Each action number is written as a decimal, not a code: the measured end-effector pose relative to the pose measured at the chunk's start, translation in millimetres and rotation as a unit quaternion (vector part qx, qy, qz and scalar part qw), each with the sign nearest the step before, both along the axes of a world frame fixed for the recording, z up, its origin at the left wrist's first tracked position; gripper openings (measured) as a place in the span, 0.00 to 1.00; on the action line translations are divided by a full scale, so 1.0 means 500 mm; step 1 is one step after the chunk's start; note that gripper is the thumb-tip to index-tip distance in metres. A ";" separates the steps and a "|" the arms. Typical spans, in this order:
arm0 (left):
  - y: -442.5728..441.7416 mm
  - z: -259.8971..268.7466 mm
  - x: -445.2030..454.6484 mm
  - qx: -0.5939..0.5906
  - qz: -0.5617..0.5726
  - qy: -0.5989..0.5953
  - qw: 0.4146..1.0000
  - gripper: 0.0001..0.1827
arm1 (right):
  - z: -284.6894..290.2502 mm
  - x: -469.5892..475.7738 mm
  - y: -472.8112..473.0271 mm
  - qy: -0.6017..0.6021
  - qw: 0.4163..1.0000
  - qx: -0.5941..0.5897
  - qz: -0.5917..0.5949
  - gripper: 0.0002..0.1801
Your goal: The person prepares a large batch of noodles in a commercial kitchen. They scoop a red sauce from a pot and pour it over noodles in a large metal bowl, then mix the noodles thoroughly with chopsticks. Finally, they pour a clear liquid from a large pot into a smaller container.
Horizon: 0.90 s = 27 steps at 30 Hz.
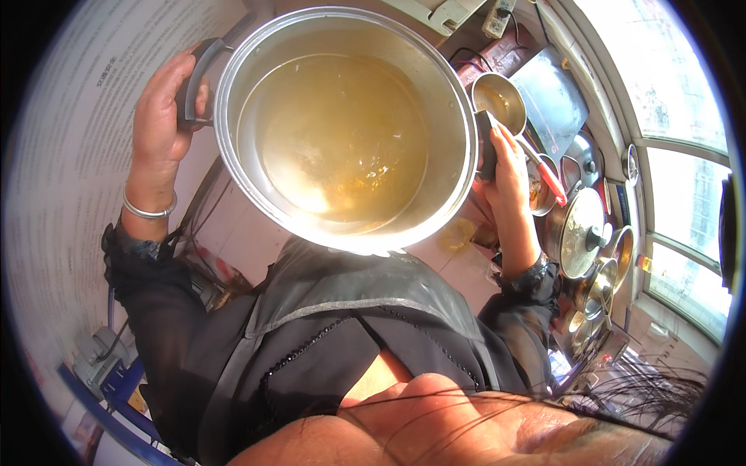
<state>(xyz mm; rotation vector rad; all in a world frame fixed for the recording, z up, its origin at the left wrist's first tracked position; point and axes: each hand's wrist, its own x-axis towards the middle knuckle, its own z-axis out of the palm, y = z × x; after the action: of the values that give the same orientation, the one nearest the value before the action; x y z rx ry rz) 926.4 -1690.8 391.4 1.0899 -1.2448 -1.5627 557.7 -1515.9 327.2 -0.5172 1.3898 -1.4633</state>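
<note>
A large metal pot (233, 169) without a lid is held up in front of my body. Pale yellowish liquid (344, 134) fills part of it, with bright reflections on its surface. My left hand (160, 108) wraps around the black side handle (194, 81) at the pot's left. On the opposite side, my right hand (506, 160) grips the other black handle (485, 145). Just beyond that hand, a small metal saucepan or ladle (498, 102) with a red-ended handle (549, 180) is partly hidden.
At right, a lidded pan (583, 233) stands among several metal pots and bowls below a window (682, 186). A power strip (497, 18) with cords lies near the top. Printed writing covers the wall (76, 175) at left. A blue frame (111, 416) stands at lower left.
</note>
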 end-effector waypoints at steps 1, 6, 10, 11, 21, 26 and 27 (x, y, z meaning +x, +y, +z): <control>0.001 0.003 -0.011 -0.005 0.000 -0.001 1.000 0.19 | -0.001 -0.005 0.008 0.002 1.000 -0.004 -0.004 0.17; 0.000 0.026 -0.064 -0.022 -0.048 0.002 0.999 0.20 | 0.009 -0.017 0.050 -0.005 0.999 0.005 -0.049 0.16; 0.005 0.044 -0.105 -0.032 -0.060 -0.003 0.998 0.20 | -0.002 -0.037 0.078 0.024 0.998 0.016 -0.063 0.13; 0.004 0.047 -0.115 -0.033 -0.068 -0.004 0.997 0.20 | -0.002 -0.042 0.086 0.027 0.997 0.017 -0.067 0.13; 0.012 0.061 -0.212 -0.016 -0.057 -0.028 0.998 0.21 | -0.009 -0.074 0.157 0.010 0.993 0.039 -0.109 0.09; 0.003 0.054 -0.248 0.006 -0.113 -0.024 0.993 0.20 | -0.013 -0.086 0.180 0.015 0.990 0.048 -0.128 0.13; 0.003 0.048 -0.255 0.013 -0.109 -0.023 0.994 0.20 | -0.016 -0.091 0.187 0.003 0.992 0.044 -0.120 0.13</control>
<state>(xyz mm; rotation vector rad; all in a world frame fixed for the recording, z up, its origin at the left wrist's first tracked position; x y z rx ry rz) 798.7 -1689.3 415.5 1.0400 -1.4179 -1.7289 512.0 -1422.4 319.4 -0.3064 1.5557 -1.5818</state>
